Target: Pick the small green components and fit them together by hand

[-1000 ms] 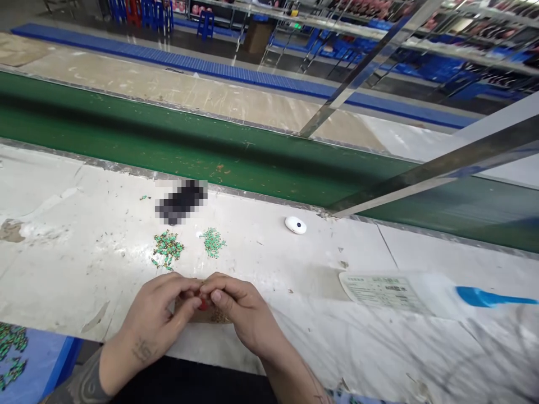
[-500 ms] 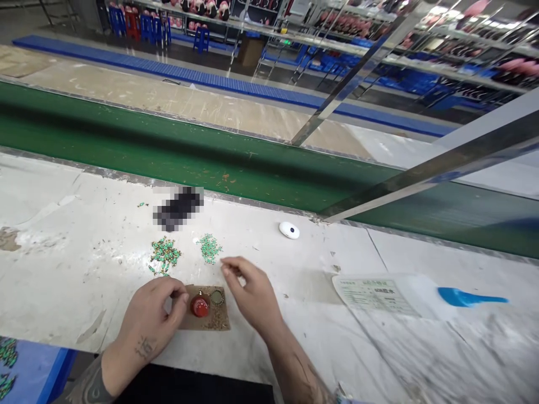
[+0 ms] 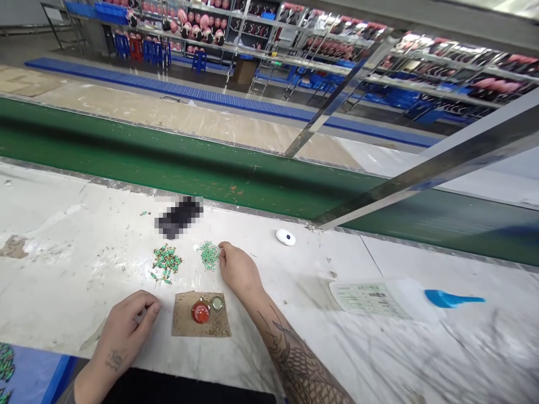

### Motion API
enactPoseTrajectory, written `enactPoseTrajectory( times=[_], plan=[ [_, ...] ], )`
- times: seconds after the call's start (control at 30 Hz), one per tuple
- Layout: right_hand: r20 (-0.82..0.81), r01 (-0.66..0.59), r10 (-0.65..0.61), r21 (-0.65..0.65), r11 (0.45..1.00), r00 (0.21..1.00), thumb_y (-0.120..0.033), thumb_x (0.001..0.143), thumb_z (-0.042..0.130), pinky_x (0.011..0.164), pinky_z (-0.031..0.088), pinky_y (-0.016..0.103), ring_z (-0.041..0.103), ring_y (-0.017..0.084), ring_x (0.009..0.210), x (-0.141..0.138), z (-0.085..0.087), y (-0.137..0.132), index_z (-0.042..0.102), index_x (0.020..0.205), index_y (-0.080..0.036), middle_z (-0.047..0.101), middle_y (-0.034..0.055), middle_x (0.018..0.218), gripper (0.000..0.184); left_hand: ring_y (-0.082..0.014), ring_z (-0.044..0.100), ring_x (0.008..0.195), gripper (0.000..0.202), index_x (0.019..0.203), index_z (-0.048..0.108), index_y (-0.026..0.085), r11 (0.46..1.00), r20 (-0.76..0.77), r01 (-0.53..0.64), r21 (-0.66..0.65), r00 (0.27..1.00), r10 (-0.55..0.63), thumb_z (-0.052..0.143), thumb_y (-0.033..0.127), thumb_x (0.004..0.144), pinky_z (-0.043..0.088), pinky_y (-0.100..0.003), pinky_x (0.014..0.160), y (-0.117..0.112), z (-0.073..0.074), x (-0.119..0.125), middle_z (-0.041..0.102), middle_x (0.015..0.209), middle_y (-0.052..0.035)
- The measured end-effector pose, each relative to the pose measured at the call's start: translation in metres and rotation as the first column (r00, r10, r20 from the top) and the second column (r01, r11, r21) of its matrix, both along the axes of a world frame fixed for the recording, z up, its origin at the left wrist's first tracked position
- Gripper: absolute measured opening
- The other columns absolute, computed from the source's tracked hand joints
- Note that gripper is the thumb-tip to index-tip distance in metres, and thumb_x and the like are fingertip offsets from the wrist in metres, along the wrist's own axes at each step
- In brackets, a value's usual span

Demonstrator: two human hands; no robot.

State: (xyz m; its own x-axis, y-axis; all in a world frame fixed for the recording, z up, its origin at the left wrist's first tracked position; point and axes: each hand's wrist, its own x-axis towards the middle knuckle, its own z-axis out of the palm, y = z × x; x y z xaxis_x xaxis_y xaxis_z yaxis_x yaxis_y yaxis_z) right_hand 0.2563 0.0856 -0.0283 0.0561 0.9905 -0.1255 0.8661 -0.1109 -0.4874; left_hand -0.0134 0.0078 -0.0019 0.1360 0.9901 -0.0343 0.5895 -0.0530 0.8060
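My right hand (image 3: 236, 267) reaches forward to a small pile of tiny green pieces (image 3: 209, 254), its fingers bunched in a pinch at the pile's right edge. A second, darker green-and-gold pile (image 3: 165, 262) lies just left of it. My left hand (image 3: 123, 332) rests on the white bench near the front edge, fingers curled with thumb against fingertips. Between the hands lies a brown card pad (image 3: 184, 325) carrying a red round bead (image 3: 200, 312) and a small gold ring-shaped part (image 3: 218, 303).
A green conveyor belt (image 3: 189, 168) runs across behind the bench. A white oval device (image 3: 285, 237), a clear bag with a printed label (image 3: 368, 298) and a blue scoop (image 3: 448, 299) lie to the right. A blue tray (image 3: 25, 373) with green pieces sits at the lower left.
Both hands left the red bead on the pad. My right hand moved forward to the green pile; my left hand drew back and leftward. The view tilted up.
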Motion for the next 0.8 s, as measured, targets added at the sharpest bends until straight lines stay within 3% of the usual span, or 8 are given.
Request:
enactPoseTrajectory(
  times=[0.2,0.37,0.43,0.5,0.57,0.67,0.8],
  plan=[
    [-0.113,0.029,-0.026,0.029,0.999,0.993,-0.002,0.086,0.045,0.085,0.041,0.035,0.061,0.026,0.097,-0.001,0.006,0.001,0.058,0.103,-0.016,0.066,0.0137,0.100,0.026,-0.0144,0.058,0.062,0.034,0.076,0.066,0.021,0.998,0.072,0.060,-0.015,0.996,-0.058,0.051,0.044,0.095,0.035,-0.022,0.044,0.000,0.010,0.003,0.067,0.076,-0.0017],
    [-0.392,0.039,-0.008,0.072,0.997,0.920,-0.022,0.095,0.043,0.073,0.048,0.031,0.061,0.019,0.079,-0.018,0.028,-0.031,0.046,0.102,-0.022,0.060,0.0028,0.087,0.008,-0.0166,0.060,0.072,0.033,0.078,0.066,0.020,0.981,0.200,0.179,-0.079,0.967,-0.160,0.051,0.043,0.097,0.046,-0.026,0.069,0.000,0.015,0.014,0.067,0.076,-0.0019],
    [-0.597,0.037,0.018,0.080,0.996,0.802,-0.029,0.097,0.043,0.070,0.050,0.029,0.061,0.016,0.077,-0.033,0.037,-0.053,0.042,0.098,-0.024,0.058,0.0002,0.086,0.005,-0.0170,0.061,0.074,0.031,0.086,0.069,0.020,0.962,0.321,0.208,-0.174,0.936,-0.145,0.054,0.045,0.096,0.047,-0.027,0.071,-0.001,0.015,0.024,0.068,0.078,-0.0025],
    [-0.839,0.056,0.026,0.067,0.996,0.544,-0.032,0.095,0.054,0.070,0.049,0.026,0.057,0.014,0.076,-0.048,0.043,-0.073,0.044,0.095,-0.025,0.056,-0.0010,0.087,0.012,-0.0180,0.063,0.079,0.030,0.095,0.071,0.020,0.932,0.480,0.234,-0.276,0.874,-0.077,0.058,0.046,0.093,0.049,-0.028,0.073,-0.002,0.016,0.035,0.072,0.087,-0.0046],
    [-0.938,0.063,0.004,0.028,0.998,0.347,-0.032,0.093,0.063,0.071,0.048,0.024,0.055,0.012,0.077,-0.060,0.046,-0.088,0.049,0.093,-0.024,0.056,-0.0015,0.087,0.016,-0.0192,0.064,0.087,0.030,0.097,0.071,0.019,0.901,0.622,0.271,-0.339,0.783,-0.001,0.061,0.047,0.092,0.050,-0.029,0.078,-0.003,0.017,0.044,0.072,0.097,-0.0064],
    [-0.960,0.062,-0.041,-0.024,0.998,0.277,-0.032,0.092,0.066,0.071,0.050,0.024,0.056,0.012,0.079,-0.071,0.047,-0.102,0.054,0.095,-0.024,0.057,-0.0013,0.087,0.015,-0.0163,0.060,0.078,0.031,0.086,0.070,0.017,0.885,0.720,0.291,-0.363,0.691,0.068,0.064,0.047,0.090,0.049,-0.027,0.073,-0.006,0.016,0.050,0.068,0.084,-0.0039],
    [-0.976,0.045,-0.016,-0.006,0.999,0.216,-0.032,0.094,0.064,0.062,0.054,0.026,0.057,0.012,0.068,-0.076,0.043,-0.109,0.052,0.096,-0.025,0.057,-0.0020,0.085,0.013,-0.0122,0.050,0.067,0.032,0.078,0.065,0.016,0.869,0.730,0.308,-0.386,0.678,0.084,0.066,0.046,0.090,0.042,-0.025,0.065,-0.009,0.011,0.049,0.057,0.067,0.0012]
  ],
)
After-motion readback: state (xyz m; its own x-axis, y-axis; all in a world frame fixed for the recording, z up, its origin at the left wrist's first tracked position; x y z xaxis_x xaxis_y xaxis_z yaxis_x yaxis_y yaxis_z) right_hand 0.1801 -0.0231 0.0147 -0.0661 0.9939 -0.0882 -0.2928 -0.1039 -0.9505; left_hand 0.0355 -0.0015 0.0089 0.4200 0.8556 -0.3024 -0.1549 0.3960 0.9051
